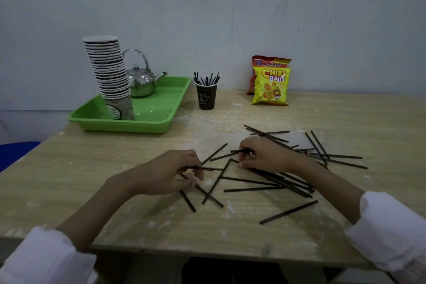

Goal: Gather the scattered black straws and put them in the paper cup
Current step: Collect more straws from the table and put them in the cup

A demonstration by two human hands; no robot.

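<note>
Here, straws (253,189) litter scuffed table (110,193) by pale wall (207,18).

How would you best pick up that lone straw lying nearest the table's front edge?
Pinch the lone straw near its middle, from above: it lies flat and apart from the pile, with bare table either side for fingertips.

The scene is dim and flat, with a cool grey-blue cast on the wall (230,18). Soft, even light leaves only faint shadows under the straws (253,189) on the table (92,168). The kettle (140,83) carries small highlights (the only glare). Wide-angle distortion bends the table's edges, and the white sleeves (46,258) in the bottom corners are blurred.
</note>
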